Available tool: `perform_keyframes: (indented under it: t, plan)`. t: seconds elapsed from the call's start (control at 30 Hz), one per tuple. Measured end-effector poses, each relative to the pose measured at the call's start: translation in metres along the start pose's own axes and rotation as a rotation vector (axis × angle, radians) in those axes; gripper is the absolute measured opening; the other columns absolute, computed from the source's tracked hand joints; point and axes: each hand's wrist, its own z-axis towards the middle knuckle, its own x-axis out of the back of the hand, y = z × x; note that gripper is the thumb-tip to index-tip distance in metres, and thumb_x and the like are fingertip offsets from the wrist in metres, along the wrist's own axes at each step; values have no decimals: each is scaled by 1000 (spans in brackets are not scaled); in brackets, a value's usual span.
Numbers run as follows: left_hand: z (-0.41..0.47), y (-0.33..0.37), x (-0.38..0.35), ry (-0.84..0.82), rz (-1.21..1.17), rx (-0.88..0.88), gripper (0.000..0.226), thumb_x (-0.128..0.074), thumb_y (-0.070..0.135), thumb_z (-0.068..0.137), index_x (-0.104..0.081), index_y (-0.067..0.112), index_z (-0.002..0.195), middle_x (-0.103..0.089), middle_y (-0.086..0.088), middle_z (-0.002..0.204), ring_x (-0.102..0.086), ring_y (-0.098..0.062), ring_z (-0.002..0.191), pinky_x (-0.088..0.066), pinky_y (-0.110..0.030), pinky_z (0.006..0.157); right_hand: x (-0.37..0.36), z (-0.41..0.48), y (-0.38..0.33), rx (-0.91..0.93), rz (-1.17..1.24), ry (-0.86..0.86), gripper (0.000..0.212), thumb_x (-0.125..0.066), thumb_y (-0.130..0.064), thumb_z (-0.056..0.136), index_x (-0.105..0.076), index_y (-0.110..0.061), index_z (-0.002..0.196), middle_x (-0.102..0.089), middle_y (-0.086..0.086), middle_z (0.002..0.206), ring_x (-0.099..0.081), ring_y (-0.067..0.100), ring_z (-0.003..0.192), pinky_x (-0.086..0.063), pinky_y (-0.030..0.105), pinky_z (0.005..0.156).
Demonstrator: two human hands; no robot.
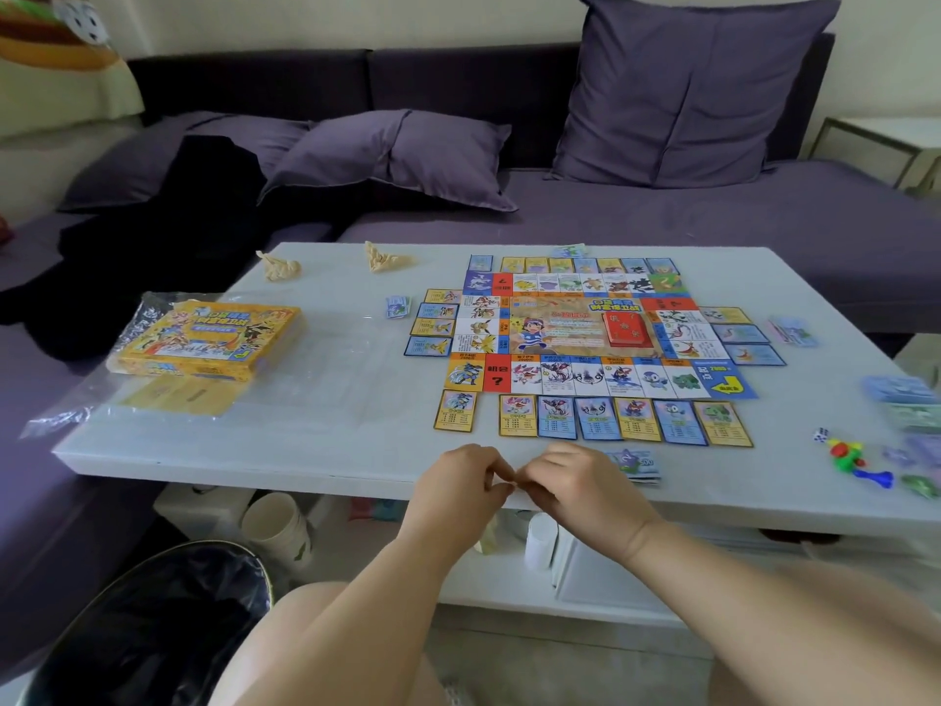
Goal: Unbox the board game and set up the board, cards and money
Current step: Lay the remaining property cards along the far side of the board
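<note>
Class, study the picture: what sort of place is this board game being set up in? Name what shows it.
Most likely a living room at home: a purple sofa with loose cushions stands behind a low white coffee table, and cups sit on the shelf beneath it.

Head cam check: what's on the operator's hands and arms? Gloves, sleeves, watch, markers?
Nothing worn that shows. The left hand and right hand are bare, no gloves. The left forearm and right forearm are uncovered to the frame edge, no sleeve in view. No watch, band or marker on either wrist. Rings: too small to tell.
</note>
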Motion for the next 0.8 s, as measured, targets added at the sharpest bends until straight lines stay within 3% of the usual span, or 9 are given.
perform_keyframes:
  t: [0.1,0.17,0.23,0.3,0.4,0.57,0.73,0.8]
  plan:
    - [1,1,0,-10,-115,62,16,-58,23,90,-65,27,104,-53,12,81,-51,-3,70,-41,-18,63,4,3,-3,-123,101,18,20,-55,-24,89,-72,-13,86,-67,0,73,-62,18,68,-54,36,59]
    - [-1,5,2,8,-320,156,23,-55,20,92,-63,22,114,-59,11,94,-60,-6,82,-48,-19,71,10,5,-3,-237,178,93,10,-66,-16,86,-74,-15,92,-71,0,79,-63,15,73,-53,33,65]
    - [-5,14,4,-40,-752,333,26,-50,16,96,-58,15,121,-65,4,100,-65,-12,89,-54,-26,76,18,7,-3,-284,228,190,10,-72,-12,82,-75,-15,91,-72,-1,81,-64,11,74,-52,27,67]
    - [-9,28,6,-169,-1227,460,22,-44,15,99,-58,7,115,-67,-9,107,-66,-20,96,-55,-29,78,24,8,-3,-251,229,242,12,-75,-8,78,-75,-13,89,-71,-3,83,-64,11,78,-51,24,71]
    - [-9,43,4,-275,-1601,449,28,-38,14,101,-61,0,109,-69,-16,105,-67,-24,97,-54,-34,83,27,5,-4,-229,223,285,12,-71,-6,76,-75,-11,87,-57,-8,80,-54,7,78,-40,8,71]
    - [0,58,-4,-268,-1783,459,29,-38,10,100,-57,-6,116,-67,-17,91,-67,-22,82,-58,-28,66,34,1,1,-231,133,288,13,-68,-11,73,-74,-10,84,-45,-16,75,-35,-5,76,-31,3,72]
    - [4,67,-12,-285,-1702,550,29,-36,6,100,-61,-7,94,-65,-14,73,-64,-16,61,-56,-22,58,51,-4,5,-226,65,18,14,-67,-22,75,-75,-18,85,-58,-2,69,-48,14,71,-43,30,63]
    - [6,68,-14,-286,-1657,587,27,-37,5,100,-61,-7,98,-64,-14,74,-63,-15,54,-53,-21,52,57,-7,7,-255,87,-104,17,-69,-27,82,-75,-20,96,-59,0,78,-50,15,79,-44,36,71]
